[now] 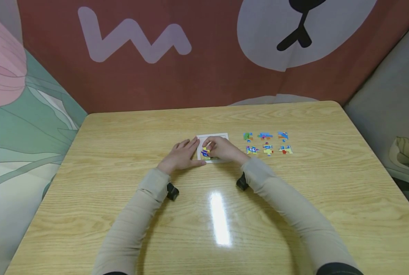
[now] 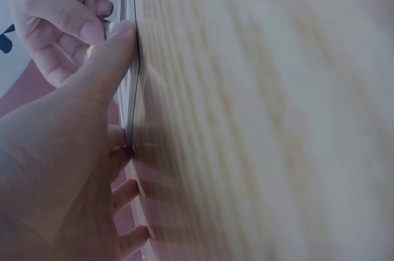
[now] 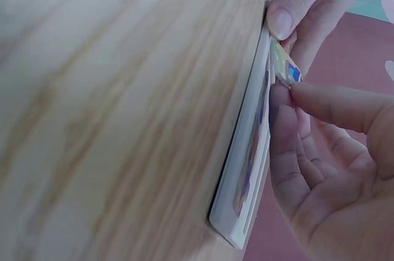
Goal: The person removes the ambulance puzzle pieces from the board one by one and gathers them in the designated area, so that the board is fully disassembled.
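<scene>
A small white puzzle tray (image 1: 221,135) lies flat on the wooden table in the head view. My left hand (image 1: 181,156) rests at its left side, fingers extended, with the thumb along the near edge. In the right wrist view, my right hand (image 3: 335,175) pinches a yellow and blue puzzle piece (image 3: 287,68) between thumb and finger. One end of that piece is tilted up over the tray's left part, close to the left thumb. Part of the tray's inside is hidden beneath the right hand; some printed colour shows along its near side.
To the right of the tray, several loose puzzle pieces (image 1: 267,147) lie in two rows on the table (image 1: 122,145). The right forearm passes just in front of them. A reddish-brown printed cloth (image 1: 211,84) hangs behind the far table edge.
</scene>
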`<state>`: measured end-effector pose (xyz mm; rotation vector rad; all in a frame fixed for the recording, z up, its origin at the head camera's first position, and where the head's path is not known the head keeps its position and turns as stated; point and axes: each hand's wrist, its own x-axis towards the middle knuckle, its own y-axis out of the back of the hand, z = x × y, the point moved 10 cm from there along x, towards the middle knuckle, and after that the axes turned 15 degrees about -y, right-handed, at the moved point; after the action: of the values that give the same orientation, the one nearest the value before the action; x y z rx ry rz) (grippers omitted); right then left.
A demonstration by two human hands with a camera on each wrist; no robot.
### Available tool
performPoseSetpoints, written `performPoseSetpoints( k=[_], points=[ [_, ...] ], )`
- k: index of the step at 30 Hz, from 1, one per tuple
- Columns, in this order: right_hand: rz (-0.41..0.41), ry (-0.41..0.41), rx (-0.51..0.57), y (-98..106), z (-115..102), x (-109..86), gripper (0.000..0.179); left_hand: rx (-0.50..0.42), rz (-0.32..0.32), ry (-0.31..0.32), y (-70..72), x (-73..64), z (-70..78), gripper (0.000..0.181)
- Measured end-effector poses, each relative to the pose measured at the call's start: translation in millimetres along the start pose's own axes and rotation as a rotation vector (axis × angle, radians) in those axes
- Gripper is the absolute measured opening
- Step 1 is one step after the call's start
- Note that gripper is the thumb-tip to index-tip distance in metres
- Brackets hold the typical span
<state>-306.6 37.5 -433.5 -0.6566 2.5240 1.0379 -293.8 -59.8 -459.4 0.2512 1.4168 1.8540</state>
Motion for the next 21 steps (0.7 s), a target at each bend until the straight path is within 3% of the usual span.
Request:
performPoseSetpoints(
  k=[21],
  points=[
    [0.024, -0.008, 0.05, 34, 27, -17.5, 0.031, 0.018, 0.006, 0.006, 2.7, -1.2, 3.5, 0.092]
  ],
)
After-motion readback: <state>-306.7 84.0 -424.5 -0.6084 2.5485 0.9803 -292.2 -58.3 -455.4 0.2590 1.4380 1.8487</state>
